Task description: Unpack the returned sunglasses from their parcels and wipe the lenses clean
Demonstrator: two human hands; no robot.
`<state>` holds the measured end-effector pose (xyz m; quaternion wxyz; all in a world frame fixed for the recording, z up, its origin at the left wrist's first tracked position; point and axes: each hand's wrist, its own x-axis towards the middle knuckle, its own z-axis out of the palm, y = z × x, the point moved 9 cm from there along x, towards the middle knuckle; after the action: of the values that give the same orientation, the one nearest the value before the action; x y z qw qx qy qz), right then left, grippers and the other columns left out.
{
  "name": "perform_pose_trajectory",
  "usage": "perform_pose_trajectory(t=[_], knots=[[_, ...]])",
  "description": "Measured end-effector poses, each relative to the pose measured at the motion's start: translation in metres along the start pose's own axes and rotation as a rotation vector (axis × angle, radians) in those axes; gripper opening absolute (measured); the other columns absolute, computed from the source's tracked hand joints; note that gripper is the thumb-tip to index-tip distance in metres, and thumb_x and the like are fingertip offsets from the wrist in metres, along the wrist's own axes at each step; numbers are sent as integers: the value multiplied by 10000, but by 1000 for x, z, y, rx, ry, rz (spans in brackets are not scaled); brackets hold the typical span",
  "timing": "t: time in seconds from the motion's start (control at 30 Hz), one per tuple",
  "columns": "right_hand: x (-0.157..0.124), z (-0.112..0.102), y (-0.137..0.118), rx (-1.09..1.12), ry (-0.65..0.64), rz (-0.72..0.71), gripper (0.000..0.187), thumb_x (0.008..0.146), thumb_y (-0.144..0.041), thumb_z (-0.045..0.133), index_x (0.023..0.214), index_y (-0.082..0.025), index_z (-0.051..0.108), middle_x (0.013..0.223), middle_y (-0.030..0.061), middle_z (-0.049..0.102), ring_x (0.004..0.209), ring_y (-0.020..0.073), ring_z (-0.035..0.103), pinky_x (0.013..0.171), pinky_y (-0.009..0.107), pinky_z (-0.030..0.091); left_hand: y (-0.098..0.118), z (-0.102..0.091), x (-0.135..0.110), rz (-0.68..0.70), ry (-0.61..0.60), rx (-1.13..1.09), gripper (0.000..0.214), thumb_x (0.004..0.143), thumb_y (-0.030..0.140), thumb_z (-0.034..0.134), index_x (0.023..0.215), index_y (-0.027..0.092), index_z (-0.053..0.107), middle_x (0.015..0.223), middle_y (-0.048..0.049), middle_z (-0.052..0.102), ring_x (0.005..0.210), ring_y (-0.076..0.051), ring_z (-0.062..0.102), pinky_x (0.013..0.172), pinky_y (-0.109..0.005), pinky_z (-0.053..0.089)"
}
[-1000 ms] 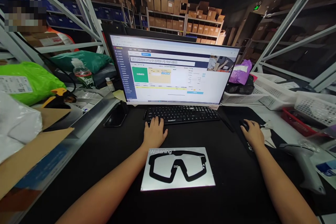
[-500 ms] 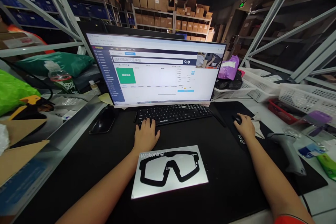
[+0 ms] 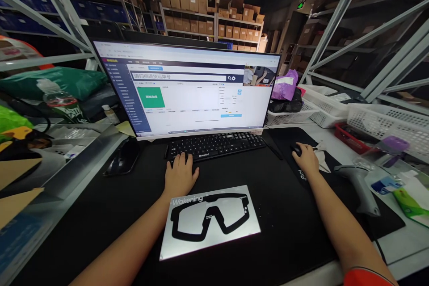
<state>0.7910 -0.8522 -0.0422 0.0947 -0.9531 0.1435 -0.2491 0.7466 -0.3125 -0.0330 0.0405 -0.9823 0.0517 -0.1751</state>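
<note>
My left hand (image 3: 179, 175) rests with fingers spread on the lower left keys of a black keyboard (image 3: 216, 145). My right hand (image 3: 306, 159) lies curled over a black mouse (image 3: 295, 149) on the black desk mat (image 3: 291, 214). Between my forearms lies a silver flat package (image 3: 210, 221) printed with a black goggle outline. A wide monitor (image 3: 189, 90) behind the keyboard shows a web form with a green square.
A grey barcode scanner (image 3: 358, 182) lies right of the mouse. White baskets (image 3: 385, 123) and a purple bag (image 3: 284, 86) sit at the right. A black phone (image 3: 122, 162), a water bottle (image 3: 60, 103) and green parcels (image 3: 53, 81) are at the left, with metal shelving behind.
The view has swung to the right, so everything sits further left in frame. The screen page changed from a yellow-table form to a plainer one. Both hands stay on keyboard and mouse.
</note>
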Motion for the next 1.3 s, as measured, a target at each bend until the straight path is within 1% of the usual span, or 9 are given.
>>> perform_pose_trajectory(t=[0.3,0.57,0.8,0.93,1.03,1.1,1.2,1.3], knots=[[1,0,-1,-3,-5,-9,478,897,-391,552,1339,-224,626,1342,130,567,1163,304,606,934,409,511,0,1,0,2,-2,2,569,974,377,422,1443,70,523,1503,-255,516,1399,-401,471,1098,-608,417],[-1,0,-1,-1,-12,7,501,911,-401,554,1375,-215,593,1343,141,557,1112,308,623,899,412,518,0,3,0,9,-6,6,580,979,378,423,1455,58,507,1507,-267,504,1400,-407,466,1096,-620,412],[0,3,-2,-6,-17,-33,471,947,-425,533,1365,-218,600,1349,135,560,1143,290,612,929,391,510,0,2,0,10,0,-7,569,980,369,435,1453,61,507,1505,-265,507,1399,-406,469,1102,-615,404],[0,5,0,-15,-20,-37,506,926,-454,547,1376,-227,589,1355,134,555,1142,292,619,921,397,519,-1,1,0,0,-2,-27,566,976,358,455,1452,57,506,1506,-273,504,1401,-412,469,1109,-614,396],[0,5,1,-23,-19,-38,558,884,-458,561,1385,-213,583,1344,150,564,1136,315,629,910,422,532,0,0,-1,-11,-9,-44,564,965,350,486,1453,68,507,1512,-270,500,1404,-410,465,1118,-612,388],[0,4,-1,-28,-9,-46,593,862,-453,550,1385,-177,585,1321,173,581,1132,338,634,916,451,537,0,0,-1,-15,-14,-57,558,961,345,504,1454,84,508,1519,-261,497,1409,-401,460,1127,-612,378],[-2,-4,-9,-37,29,-73,647,838,-470,520,1367,-105,597,1295,220,597,1169,396,617,972,522,518,-1,-2,-2,-18,-19,-80,552,954,347,540,1447,102,515,1517,-247,504,1406,-386,463,1140,-593,370],[-6,-15,-17,-38,95,-118,678,838,-508,475,1315,-51,630,1300,273,582,1249,459,563,1045,595,467,-7,-8,-5,-23,-16,-104,549,950,369,580,1433,113,529,1510,-230,514,1397,-365,470,1161,-548,359]])
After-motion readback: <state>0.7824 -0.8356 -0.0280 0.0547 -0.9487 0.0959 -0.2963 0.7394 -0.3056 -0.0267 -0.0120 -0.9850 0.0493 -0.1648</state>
